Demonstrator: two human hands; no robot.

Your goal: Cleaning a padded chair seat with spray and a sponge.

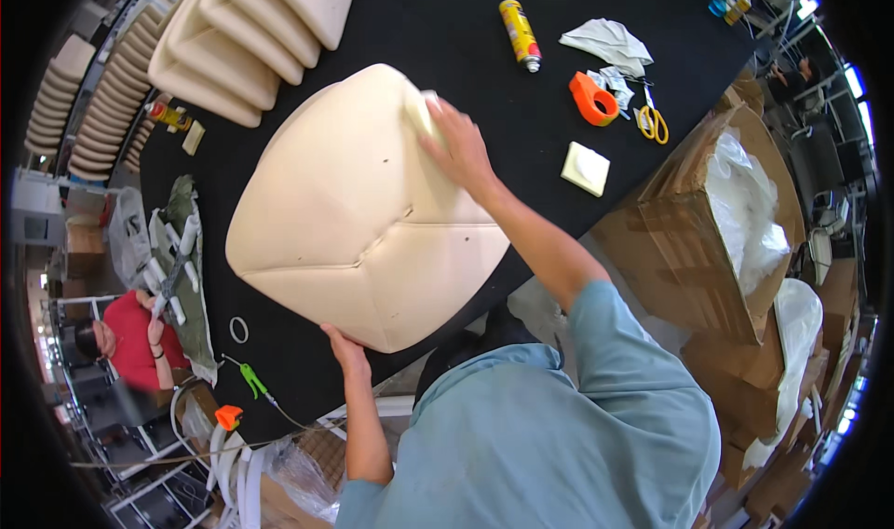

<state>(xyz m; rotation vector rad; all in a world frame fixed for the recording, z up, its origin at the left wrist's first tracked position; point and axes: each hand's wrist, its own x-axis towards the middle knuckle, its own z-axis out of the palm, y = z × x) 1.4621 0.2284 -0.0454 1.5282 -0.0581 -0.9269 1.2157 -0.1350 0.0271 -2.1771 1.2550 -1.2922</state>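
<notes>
A cream upholstered chair seat shell [317, 175] lies on the black-covered table, with seams, a small slit at its middle and a few dark holes. My right hand [456, 147] presses a pale yellow sponge [418, 115] against the shell's far right side; the fingers partly cover the sponge. At the near edge, my left hand [348, 350] grips the shell's rim, some of its fingers hidden beneath it. To the right of the shell lies a second pale sponge block [585, 169].
Behind stand several cream shells [251, 35]. On the table [438, 26] are a yellow spray can [520, 35], white rags [607, 47], an orange tape dispenser [593, 99], yellow-handled scissors [652, 124] and a green air gun [251, 378]. A carton [689, 231] stands right; a person in red [140, 338] works left.
</notes>
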